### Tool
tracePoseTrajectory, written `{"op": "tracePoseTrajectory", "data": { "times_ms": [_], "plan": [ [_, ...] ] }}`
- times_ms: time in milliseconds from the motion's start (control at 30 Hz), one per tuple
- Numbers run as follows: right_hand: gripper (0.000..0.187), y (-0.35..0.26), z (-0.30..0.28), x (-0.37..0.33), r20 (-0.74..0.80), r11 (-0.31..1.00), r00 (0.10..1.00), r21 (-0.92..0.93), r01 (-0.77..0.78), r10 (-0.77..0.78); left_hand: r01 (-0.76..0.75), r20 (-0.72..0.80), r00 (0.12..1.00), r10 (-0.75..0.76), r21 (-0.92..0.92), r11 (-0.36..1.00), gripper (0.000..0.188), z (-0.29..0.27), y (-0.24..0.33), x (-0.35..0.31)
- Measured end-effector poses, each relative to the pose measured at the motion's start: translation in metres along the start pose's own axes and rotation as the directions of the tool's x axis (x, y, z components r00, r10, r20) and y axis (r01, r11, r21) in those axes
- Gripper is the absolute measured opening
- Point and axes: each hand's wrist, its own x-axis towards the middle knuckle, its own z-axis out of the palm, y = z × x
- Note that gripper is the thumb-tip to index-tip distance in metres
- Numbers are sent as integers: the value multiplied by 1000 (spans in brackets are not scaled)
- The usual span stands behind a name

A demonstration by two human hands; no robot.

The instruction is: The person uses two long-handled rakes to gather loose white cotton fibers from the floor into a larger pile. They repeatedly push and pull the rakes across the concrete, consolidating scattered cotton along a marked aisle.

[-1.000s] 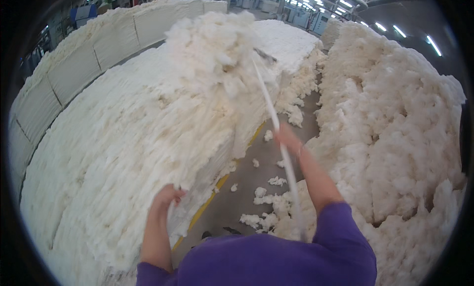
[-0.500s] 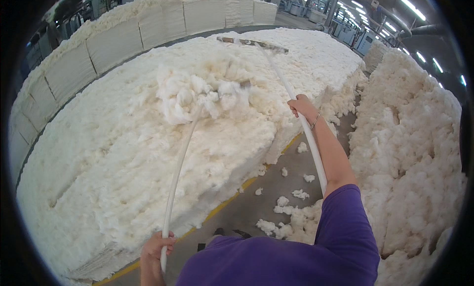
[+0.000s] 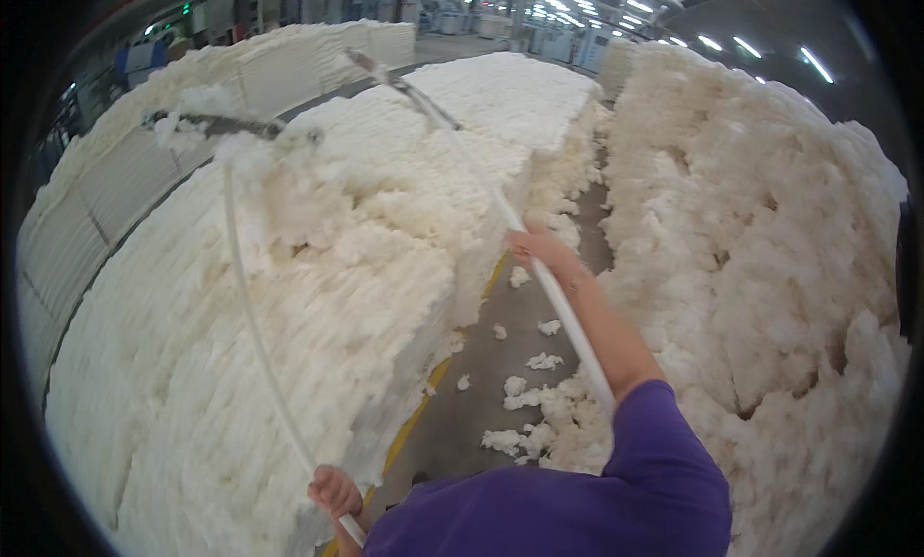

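Note:
My left hand (image 3: 336, 492), low in the picture, is closed round the white pole of a long rake-like tool (image 3: 256, 326). That tool's dark crossbar head, with loose fluff clinging to it, is raised at the far left over the cotton. My right hand (image 3: 546, 249) grips a second white-poled rake-like tool (image 3: 486, 182); its blurred bar head is above the far part of the cotton. Beneath both tools lies a broad, low bed of pressed white cotton (image 3: 192, 365). Its top is torn into tufts near the left tool.
A tall heap of loose cotton (image 3: 751, 230) rises on the right. Between it and the bed runs a grey floor strip (image 3: 452, 422) with a yellow line and scattered tufts (image 3: 520, 393). Cotton bales (image 3: 106, 201) stand in a curved row at the left; machines are behind.
The left tool's head has swung left and up out of the cotton, carrying fluff. The right tool's head has moved left and turned. My view has shifted to the right.

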Motion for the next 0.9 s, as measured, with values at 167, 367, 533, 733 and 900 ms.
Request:
{"op": "tracePoseTrajectory", "data": {
  "times_ms": [167, 367, 533, 733, 900],
  "plan": [
    [17, 21, -31, -70, -82, 985, 995, -157, -65, 53, 36, -46, 998, -32, 95, 995, 45, 2, -2, -1],
    [18, 67, -63, -140, -211, 982, 968, -103, -160, 136, 260, -639, 746, 188, 539, 801, 32, 29, -5, -1],
    [17, 110, -75, -194, -315, 958, 914, -45, -284, 257, 830, -800, 246, 548, 466, 307, 33, 58, -21, 38],
    [17, 154, -67, -253, -437, 891, 824, -98, -443, 361, 992, -832, 120, 542, 117, -40, 39, 61, -29, 63],
    [17, 184, -53, -281, -466, 803, 755, -143, -578, 460, 913, -850, 80, 521, -147, -381, 31, 73, -21, 64]
  ]
}}
